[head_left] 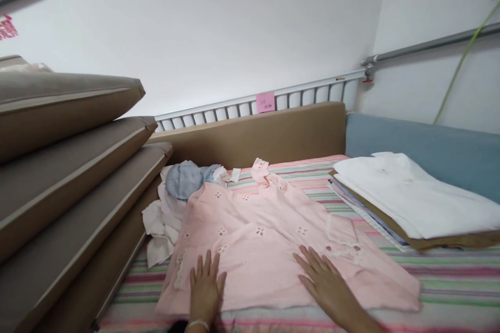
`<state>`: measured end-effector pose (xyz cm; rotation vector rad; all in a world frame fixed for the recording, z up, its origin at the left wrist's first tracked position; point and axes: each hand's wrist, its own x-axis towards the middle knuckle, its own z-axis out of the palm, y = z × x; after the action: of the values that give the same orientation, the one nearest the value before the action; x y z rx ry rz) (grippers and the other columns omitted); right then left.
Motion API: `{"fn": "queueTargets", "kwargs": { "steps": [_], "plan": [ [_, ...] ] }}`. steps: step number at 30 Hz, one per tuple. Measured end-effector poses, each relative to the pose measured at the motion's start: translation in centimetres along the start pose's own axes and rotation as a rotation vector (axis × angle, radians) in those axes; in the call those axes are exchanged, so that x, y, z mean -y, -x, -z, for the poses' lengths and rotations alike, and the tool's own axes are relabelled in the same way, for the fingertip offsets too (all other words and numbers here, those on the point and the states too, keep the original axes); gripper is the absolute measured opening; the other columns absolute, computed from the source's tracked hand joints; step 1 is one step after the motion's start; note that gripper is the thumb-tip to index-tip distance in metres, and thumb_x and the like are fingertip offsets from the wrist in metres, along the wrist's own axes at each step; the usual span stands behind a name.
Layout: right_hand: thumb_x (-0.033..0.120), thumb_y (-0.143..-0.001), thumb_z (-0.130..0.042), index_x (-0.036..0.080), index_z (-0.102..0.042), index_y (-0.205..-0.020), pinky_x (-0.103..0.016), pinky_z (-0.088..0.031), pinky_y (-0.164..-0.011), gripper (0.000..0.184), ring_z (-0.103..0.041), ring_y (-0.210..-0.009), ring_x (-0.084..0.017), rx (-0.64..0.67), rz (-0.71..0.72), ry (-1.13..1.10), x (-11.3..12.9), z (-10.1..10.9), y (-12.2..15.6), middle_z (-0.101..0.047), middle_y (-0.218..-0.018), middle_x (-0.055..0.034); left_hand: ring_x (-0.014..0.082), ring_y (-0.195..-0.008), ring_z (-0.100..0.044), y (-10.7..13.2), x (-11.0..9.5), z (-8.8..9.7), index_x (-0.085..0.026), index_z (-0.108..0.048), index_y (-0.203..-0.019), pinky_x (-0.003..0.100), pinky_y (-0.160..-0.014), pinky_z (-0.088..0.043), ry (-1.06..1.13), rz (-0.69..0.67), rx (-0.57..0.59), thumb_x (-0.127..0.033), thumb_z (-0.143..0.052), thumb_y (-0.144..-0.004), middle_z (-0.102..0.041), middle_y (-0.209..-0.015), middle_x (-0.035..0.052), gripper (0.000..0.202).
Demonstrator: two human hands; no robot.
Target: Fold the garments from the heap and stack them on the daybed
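Observation:
A pink garment [258, 260] with cut-out flower eyelets lies spread on the striped sheet [453, 281]. My left hand [205, 286] rests flat on its lower left part, fingers apart, with a bracelet at the wrist. Over on the lower right part, my right hand [322, 278] also lies flat with fingers spread. Neither hand grips anything. The garment's narrow end points away at the top, and small red buttons show on its right side.
A crumpled blue and white clothes pile [183, 182] sits behind the garment at left. To the right is a stack of folded clothes [414, 192], white on top. Stacked grey-brown cushions [78, 187] border the left; a brown padded board [250, 140] and radiator [304, 96] stand at the back.

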<state>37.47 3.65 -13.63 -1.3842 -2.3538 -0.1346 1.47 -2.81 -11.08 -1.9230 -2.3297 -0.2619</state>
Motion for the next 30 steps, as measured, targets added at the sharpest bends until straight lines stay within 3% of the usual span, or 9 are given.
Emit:
{"fn": "queueTargets", "kwargs": {
  "steps": [5,8,10,12,16,19,22,25,30],
  "plan": [
    [0.046,-0.089,-0.038,0.037,-0.035,-0.135,-0.048,-0.031,-0.104,0.047,-0.033,-0.131,-0.025,0.018,-0.010,-0.048,0.6,1.1,0.0,-0.033,-0.144,-0.0011,0.0302,-0.137,-0.015,-0.1,-0.2,0.5,-0.032,-0.026,-0.138,0.055,-0.105,-0.019,-0.056,0.031,0.084,-0.037,-0.031,-0.087,-0.020,-0.150,-0.0001,0.052],
    [0.044,-0.090,-0.038,0.038,-0.034,-0.136,-0.046,-0.031,-0.104,0.047,-0.033,-0.131,-0.024,0.031,-0.023,-0.071,0.7,2.0,-0.2,-0.033,-0.144,-0.0008,0.0320,-0.136,-0.018,-1.3,-0.1,1.5,-0.032,-0.028,-0.138,0.058,-0.103,-0.022,-0.078,0.066,0.233,-0.039,-0.034,-0.085,-0.020,-0.150,0.0011,0.054],
    [0.044,-0.090,-0.038,0.038,-0.032,-0.136,-0.046,-0.031,-0.105,0.047,-0.033,-0.131,-0.024,0.041,-0.025,-0.072,0.7,2.2,-0.3,-0.032,-0.144,-0.0004,0.0334,-0.135,-0.021,-2.6,-0.8,2.6,-0.032,-0.030,-0.137,0.060,-0.100,-0.024,-0.072,0.102,0.310,-0.038,-0.037,-0.083,-0.022,-0.149,0.0026,0.055],
    [0.044,-0.090,-0.038,0.039,-0.029,-0.137,-0.046,-0.032,-0.105,0.049,-0.033,-0.131,-0.024,0.050,-0.016,-0.063,0.6,2.1,-0.3,-0.030,-0.145,0.0001,0.0324,-0.135,-0.022,-3.7,-2.3,3.8,-0.030,-0.034,-0.136,0.060,-0.101,-0.022,-0.036,0.099,0.281,-0.036,-0.036,-0.084,-0.025,-0.148,0.0042,0.053],
    [0.044,-0.090,-0.038,0.040,-0.026,-0.138,-0.047,-0.033,-0.104,0.050,-0.033,-0.130,-0.025,0.081,-0.012,-0.029,0.3,1.5,-0.2,-0.029,-0.144,0.0012,0.0263,-0.138,-0.014,-5.0,-6.9,4.8,-0.027,-0.034,-0.137,0.050,-0.108,-0.017,0.198,-0.138,0.169,-0.036,-0.032,-0.086,-0.023,-0.148,0.0037,0.052],
    [0.045,-0.089,-0.039,0.041,-0.029,-0.136,-0.048,-0.035,-0.103,0.049,-0.033,-0.130,-0.026,0.151,-0.027,-0.022,-0.2,1.5,0.1,-0.030,-0.143,0.0012,0.0262,-0.139,-0.009,-5.5,-8.8,3.7,-0.029,-0.033,-0.137,0.051,-0.110,-0.011,0.344,-0.295,0.256,-0.037,-0.038,-0.083,-0.019,-0.149,0.0007,0.055],
    [0.046,-0.086,-0.042,0.040,-0.036,-0.134,-0.048,-0.037,-0.101,0.049,-0.037,-0.128,-0.027,0.305,-0.011,-0.043,-1.1,2.9,-0.7,-0.035,-0.141,0.0002,0.0272,-0.138,-0.010,-5.8,-8.6,2.1,-0.028,-0.037,-0.135,0.051,-0.111,-0.008,0.403,-0.304,0.379,-0.037,-0.042,-0.079,-0.020,-0.149,0.0015,0.057],
    [0.046,-0.084,-0.043,0.036,-0.050,-0.127,-0.048,-0.039,-0.100,0.044,-0.048,-0.120,-0.027,0.365,-0.020,-0.039,-1.4,4.9,-4.6,-0.049,-0.132,-0.0025,0.0272,-0.138,-0.012,-6.2,-8.0,1.4,-0.026,-0.040,-0.134,0.051,-0.111,-0.010,0.524,-0.277,0.412,-0.042,-0.042,-0.079,-0.022,-0.148,0.0023,0.057],
    [0.032,-0.081,-0.045,0.023,-0.058,-0.119,-0.035,-0.042,-0.096,0.041,-0.055,-0.111,-0.021,0.238,-0.003,-0.057,2.4,4.7,-17.7,-0.060,-0.121,-0.0047,0.0249,-0.137,-0.017,-8.0,-7.1,2.2,-0.025,-0.045,-0.131,0.047,-0.112,-0.014,0.793,-0.234,0.324,-0.045,-0.040,-0.082,-0.030,-0.146,0.0023,0.054]
  ]
}}
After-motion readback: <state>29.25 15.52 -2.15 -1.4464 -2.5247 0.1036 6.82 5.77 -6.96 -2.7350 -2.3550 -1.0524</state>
